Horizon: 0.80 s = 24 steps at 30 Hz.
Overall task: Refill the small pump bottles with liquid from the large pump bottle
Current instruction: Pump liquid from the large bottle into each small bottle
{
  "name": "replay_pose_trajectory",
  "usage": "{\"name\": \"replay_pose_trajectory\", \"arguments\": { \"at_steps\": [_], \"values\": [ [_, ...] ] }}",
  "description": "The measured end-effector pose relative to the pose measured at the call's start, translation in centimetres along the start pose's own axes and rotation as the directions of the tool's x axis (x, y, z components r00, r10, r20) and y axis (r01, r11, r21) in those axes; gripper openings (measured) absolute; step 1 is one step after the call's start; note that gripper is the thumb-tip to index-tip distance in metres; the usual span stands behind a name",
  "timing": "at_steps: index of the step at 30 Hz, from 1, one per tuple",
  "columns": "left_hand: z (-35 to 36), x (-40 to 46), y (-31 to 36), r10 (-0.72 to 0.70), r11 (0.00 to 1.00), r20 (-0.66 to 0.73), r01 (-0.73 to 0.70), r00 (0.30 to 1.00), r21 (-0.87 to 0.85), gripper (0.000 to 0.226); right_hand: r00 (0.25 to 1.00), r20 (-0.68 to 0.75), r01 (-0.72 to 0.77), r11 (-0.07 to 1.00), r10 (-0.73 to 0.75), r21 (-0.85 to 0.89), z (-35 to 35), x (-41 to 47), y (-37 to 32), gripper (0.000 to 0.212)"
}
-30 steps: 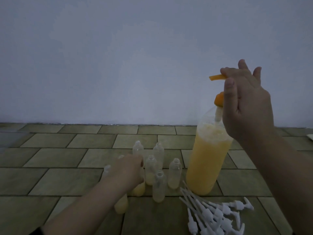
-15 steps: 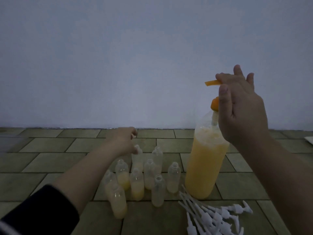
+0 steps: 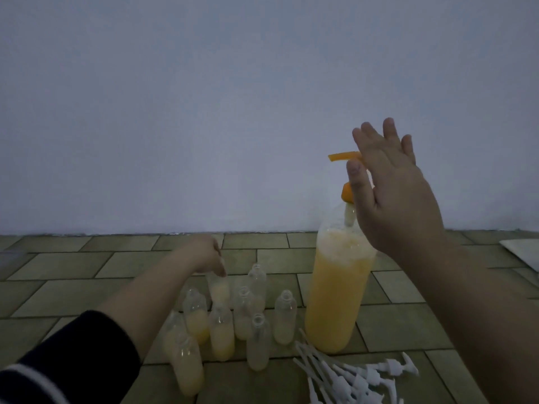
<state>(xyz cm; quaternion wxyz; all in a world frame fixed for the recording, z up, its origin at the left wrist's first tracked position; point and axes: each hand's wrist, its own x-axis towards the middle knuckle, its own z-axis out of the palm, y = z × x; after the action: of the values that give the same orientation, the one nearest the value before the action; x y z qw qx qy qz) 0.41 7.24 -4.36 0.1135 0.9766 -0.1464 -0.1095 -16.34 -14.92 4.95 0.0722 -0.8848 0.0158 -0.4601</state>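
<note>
- No brand, label or writing is legible on any item; the light is dim and fine detail is soft.
- The tall clear plastic large pump bottle, filled most of the way with orange-yellow liquid under a foamy top, stands upright on the olive tiled floor, just right of the small bottles.
- Its orange pump head is up, spout pointing left; the collar and neck are partly hidden by the right hand.
- The right hand is over the pump head with fingers straight and spread, thumb alongside the stem. Whether the palm touches the pump cannot be told.
- The small clear plastic pump bottles stand upright in a tight cluster, uncapped, each holding some pale yellow liquid.
- The left hand reaches to the rear of the cluster, fingers curled down at the top of the rear small bottle — blur hides the bottle's neck, and the grip itself cannot be made out.
- A dark sleeve with a white stripe covers the left forearm.
- The loose white plastic pump tops lie in a heap near the large bottle's base, cut off at the lower edge.
- A pale flat object at the right edge is cut off — unidentifiable.
</note>
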Motion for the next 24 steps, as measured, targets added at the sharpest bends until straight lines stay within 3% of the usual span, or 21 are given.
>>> {"name": "replay_pose_trajectory", "arguments": {
  "at_steps": [4, 6, 9, 11, 12, 13, 15, 17, 19, 24],
  "values": [
    [-5.0, -2.8, -1.3, -0.057, 0.95, -0.273, -0.032, 0.96, -0.312, 0.04, 0.997, 0.077, 0.026, 1.0, -0.026, -0.004, -0.3, 0.3, 0.5, 0.063],
    [-6.7, -4.5, -1.2, -0.091, 0.821, -0.417, -0.169, 0.905, -0.546, 0.032, 0.997, 0.071, 0.032, 0.999, -0.032, 0.006, -0.3, 0.3, 0.5, 0.064],
    [-7.7, -6.6, 1.2, -0.091, 0.424, -0.547, -0.464, 0.832, -0.778, 0.018, 0.996, 0.077, 0.033, 0.999, -0.034, 0.015, -0.4, 0.4, 0.5, 0.064],
    [-7.5, -7.7, 3.9, -0.087, 0.111, -0.54, -0.53, 0.837, -0.841, 0.012, 0.996, 0.084, 0.038, 0.999, -0.039, 0.022, -0.5, 0.4, 0.6, 0.065],
    [-7.1, -8.1, 5.3, -0.066, 0.035, -0.515, -0.514, 0.855, -0.857, 0.014, 0.996, 0.085, 0.036, 0.999, -0.038, 0.027, -0.5, 0.3, 0.6, 0.065],
    [-6.5, -8.4, 6.5, -0.028, 0.085, -0.515, -0.511, 0.857, -0.855, 0.018, 0.996, 0.084, 0.03, 0.999, -0.033, 0.033, -0.5, 0.2, 0.6, 0.065],
    [-5.1, -8.8, 8.4, 0.147, 0.394, -0.553, -0.561, 0.82, -0.728, 0.029, 0.997, 0.081, 0.017, 0.999, -0.02, 0.036, -0.4, 0.1, 0.5, 0.065],
    [-3.7, -8.7, 9.6, 0.297, 0.544, -0.517, -0.587, 0.803, -0.599, 0.03, 0.997, 0.079, 0.004, 0.999, -0.007, 0.035, -0.4, 0.1, 0.3, 0.064],
    [-3.1, -8.6, 10.5, 0.345, 0.587, -0.479, -0.584, 0.807, -0.561, 0.028, 0.997, 0.073, -0.007, 0.999, 0.004, 0.04, -0.5, 0.2, 0.2, 0.062],
    [-3.4, -8.2, 11.7, 0.331, 0.652, -0.582, -0.626, 0.743, -0.428, 0.036, 0.998, 0.055, -0.024, 0.998, 0.021, 0.064, -0.4, 0.1, 0.0, 0.058]
  ]
}}
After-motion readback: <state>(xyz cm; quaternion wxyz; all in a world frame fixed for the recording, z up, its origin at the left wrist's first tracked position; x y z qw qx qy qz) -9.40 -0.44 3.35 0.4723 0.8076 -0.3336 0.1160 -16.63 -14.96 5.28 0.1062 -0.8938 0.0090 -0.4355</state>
